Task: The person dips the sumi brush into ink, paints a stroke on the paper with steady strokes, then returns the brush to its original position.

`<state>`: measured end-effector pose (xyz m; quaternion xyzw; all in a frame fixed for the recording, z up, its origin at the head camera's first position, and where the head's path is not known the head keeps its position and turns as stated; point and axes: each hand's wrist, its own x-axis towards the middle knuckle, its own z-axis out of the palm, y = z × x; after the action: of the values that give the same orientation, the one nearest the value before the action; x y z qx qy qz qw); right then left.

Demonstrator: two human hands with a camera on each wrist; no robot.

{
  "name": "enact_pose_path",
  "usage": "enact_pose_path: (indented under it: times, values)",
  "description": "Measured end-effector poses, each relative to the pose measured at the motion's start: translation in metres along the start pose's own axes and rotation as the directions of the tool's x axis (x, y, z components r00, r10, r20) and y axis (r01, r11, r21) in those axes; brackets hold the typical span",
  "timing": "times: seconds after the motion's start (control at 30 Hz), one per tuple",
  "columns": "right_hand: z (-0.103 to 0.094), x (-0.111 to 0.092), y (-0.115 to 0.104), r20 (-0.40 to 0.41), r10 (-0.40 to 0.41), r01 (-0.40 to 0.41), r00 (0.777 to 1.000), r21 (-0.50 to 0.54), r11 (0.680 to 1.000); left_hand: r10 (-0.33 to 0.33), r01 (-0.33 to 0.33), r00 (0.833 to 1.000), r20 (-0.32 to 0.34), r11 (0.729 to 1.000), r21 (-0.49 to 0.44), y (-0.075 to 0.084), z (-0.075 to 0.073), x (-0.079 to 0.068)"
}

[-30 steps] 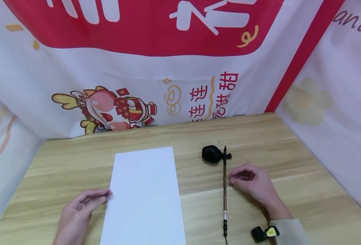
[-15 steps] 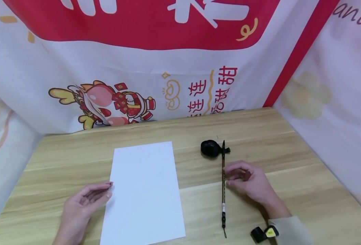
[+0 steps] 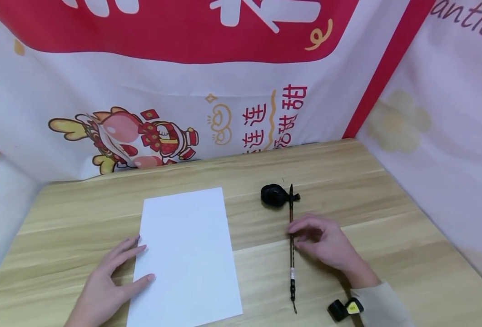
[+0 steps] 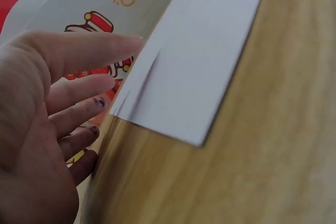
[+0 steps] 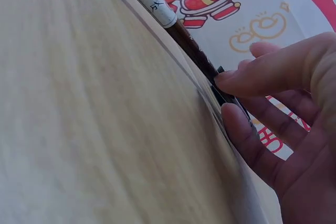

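A white sheet of paper (image 3: 183, 259) lies on the table, its left edge under the spread fingers of my left hand (image 3: 106, 281). In the left wrist view those fingers (image 4: 84, 90) are parted with nothing between them. To the right lies a writing brush (image 3: 292, 259) with a brown shaft, its tip end resting on a small black rounded inkstone (image 3: 274, 195). My right hand (image 3: 326, 240) is at the brush's middle: the index finger crosses over the shaft and the thumb is just right of it. In the right wrist view a gap shows between thumb and finger beside the brush (image 5: 184, 35).
The wood-grain table (image 3: 261, 277) ends at a printed white-and-red cloth (image 3: 163, 81) hung behind it. Another cloth (image 3: 449, 172) hangs along the right side. A small black device with a yellow label (image 3: 345, 309) sits by the right sleeve (image 3: 381, 304).
My left fingers have spread from a near pinch at the paper's edge and reach over it. My right hand has moved left onto the brush. The head view has shifted slightly.
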<state>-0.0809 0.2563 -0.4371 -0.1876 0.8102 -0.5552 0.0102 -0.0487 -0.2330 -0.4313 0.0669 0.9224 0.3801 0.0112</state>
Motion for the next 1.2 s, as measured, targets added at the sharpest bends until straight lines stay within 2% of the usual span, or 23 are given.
enact_pose_path:
  times: [0.2,0.53,0.77,0.93,1.1,1.2]
  values:
    - [0.004,0.002,-0.003,0.026,-0.016,0.017,1.0,-0.013,1.0,0.022,-0.022,0.998,0.06,1.0,-0.004,-0.006,-0.001,0.001]
    - [0.01,0.004,-0.007,0.049,-0.092,0.099,0.995,-0.177,0.979,0.036,-0.036,0.998,0.054,0.999,-0.006,-0.008,0.0,0.001]
    - [0.011,0.007,-0.007,0.064,-0.034,0.046,0.997,-0.193,0.98,0.048,-0.047,0.998,0.042,0.999,-0.014,-0.009,0.001,0.001]
    - [0.012,0.008,-0.008,0.069,-0.032,0.044,0.997,-0.19,0.981,0.037,-0.036,0.998,0.051,0.999,-0.024,-0.009,0.001,0.001]
    - [0.014,0.01,-0.01,0.071,-0.088,0.102,0.994,-0.237,0.966,0.017,-0.017,0.998,0.062,1.0,-0.013,-0.009,0.0,0.002]
    - [0.016,0.009,-0.018,0.063,-0.094,0.106,0.994,-0.241,0.965,-0.003,0.003,0.997,0.073,1.0,-0.011,-0.008,-0.001,0.002]
